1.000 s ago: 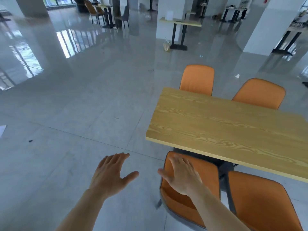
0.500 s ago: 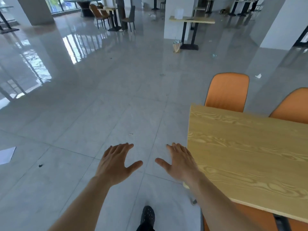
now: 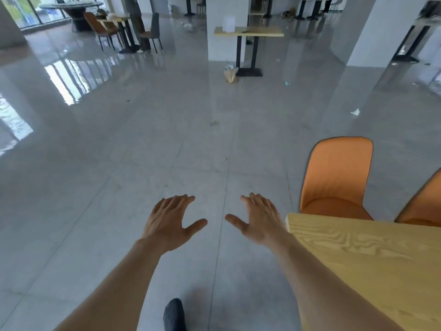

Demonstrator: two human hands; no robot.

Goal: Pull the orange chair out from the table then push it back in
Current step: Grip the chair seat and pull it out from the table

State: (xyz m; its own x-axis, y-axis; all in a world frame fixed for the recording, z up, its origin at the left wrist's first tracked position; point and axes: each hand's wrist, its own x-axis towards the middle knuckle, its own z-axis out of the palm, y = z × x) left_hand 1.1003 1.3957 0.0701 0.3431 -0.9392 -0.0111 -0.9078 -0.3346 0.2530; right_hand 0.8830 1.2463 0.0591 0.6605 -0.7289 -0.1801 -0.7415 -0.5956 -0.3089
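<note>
Right now both your hands are spread flat and empty over the floor (image 3: pixel 119 163): left hand (image 3: pixel 170 222), right hand (image 3: pixel 259 222) just beside the bench (image 3: pixel 372 263) corner. An orange chair (image 3: pixel 336 177) stands tucked at the bench's far side. Step round behind it and grip the backrest top with both hands, I'd suggest. Its legs are hidden, and a second chair (image 3: pixel 424 204) is cut off at the edge.

No readable text, labels or signs anywhere.
</note>
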